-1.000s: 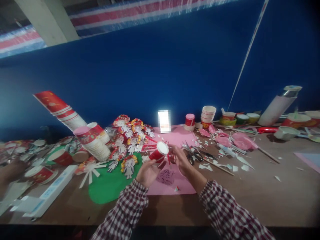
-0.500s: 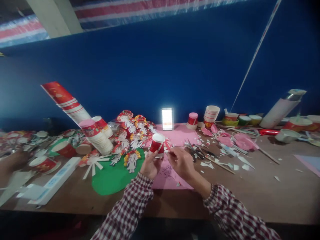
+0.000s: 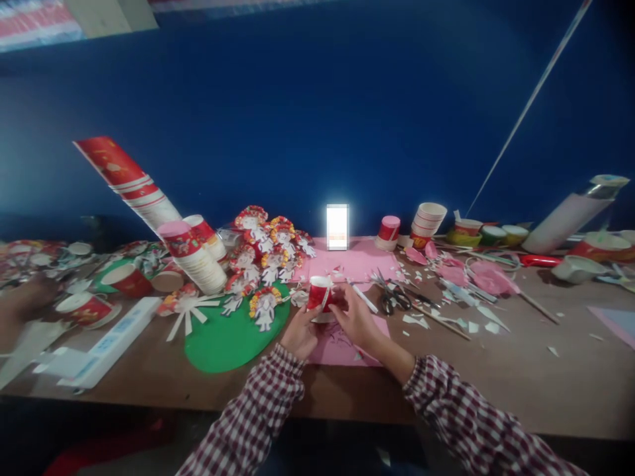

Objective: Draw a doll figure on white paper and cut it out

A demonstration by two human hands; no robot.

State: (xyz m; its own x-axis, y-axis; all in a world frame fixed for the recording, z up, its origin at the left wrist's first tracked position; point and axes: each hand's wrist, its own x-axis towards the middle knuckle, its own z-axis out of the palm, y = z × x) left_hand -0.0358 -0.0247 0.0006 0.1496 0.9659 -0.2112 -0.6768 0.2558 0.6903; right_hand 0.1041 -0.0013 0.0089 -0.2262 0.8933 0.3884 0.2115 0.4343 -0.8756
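A red and white paper cup (image 3: 318, 297) stands nearly upright between my hands, with a thin white strip down its side. My left hand (image 3: 299, 334) is closed around its left side, low down. On the right, my right hand (image 3: 358, 320) has its bent fingers and thumb against the cup. Whether a small piece is pinched between them is hidden. Beneath both hands lies a pink sheet (image 3: 322, 352) with dark scribbles. A white pen-like stick (image 3: 364, 299) lies just beyond my right hand, beside black scissors (image 3: 391, 297).
Paper dolls (image 3: 265, 307) are piled at left on a green sheet (image 3: 218, 347). Tall cup stacks (image 3: 198, 264) lean behind them. Paper scraps (image 3: 417, 320), a wooden stick (image 3: 441, 322) and a pink-topped cup (image 3: 387, 231) are right. Another person's hand (image 3: 24, 307) is far left.
My right hand has come in from beside the cup to its right side, fingers now against it. My left hand still holds the cup. The view has tipped down slightly.
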